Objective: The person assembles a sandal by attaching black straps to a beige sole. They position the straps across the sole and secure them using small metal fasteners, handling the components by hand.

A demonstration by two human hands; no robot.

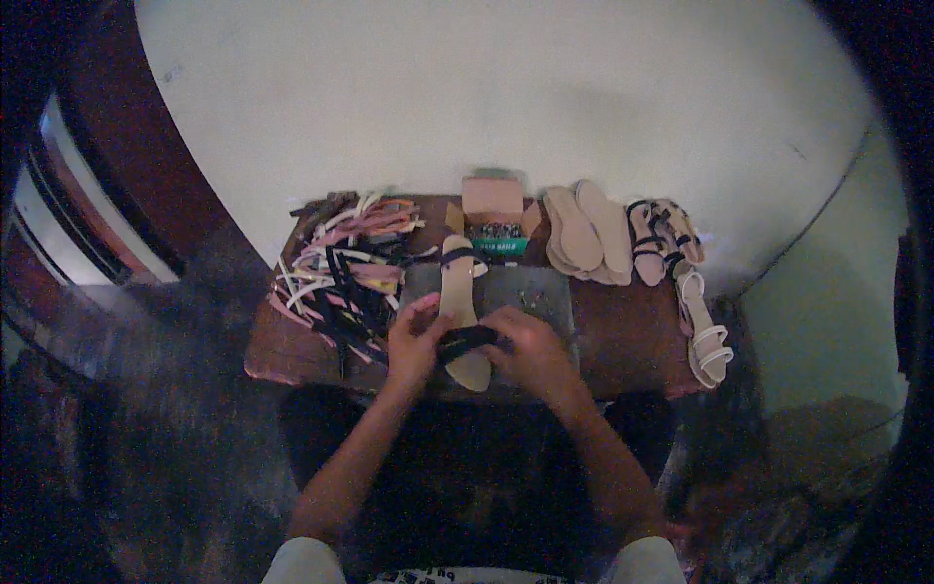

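A beige sandal (457, 292) lies lengthwise in front of me on a dark grey board (555, 292), its narrower end away from me. One black strap loops over that far end. Across its near part runs a wide black strap (463, 341), with my hands on either side. My left hand (413, 343) is closed at the sandal's left edge, its thumb over the sole beside the strap. On the other side my right hand (530, 350) pinches the right end of the black strap. Where the strap ends meet the sole is hidden by my fingers.
A tangled heap of coloured straps (360, 263) covers the table's left side. Behind the sandal stands an open box (493, 200) of small metal pieces. Beige soles (603, 229), black-strapped sandals (664, 238) and white-strapped sandals (708, 341) lie right on the brown table (632, 336), against a pale wall.
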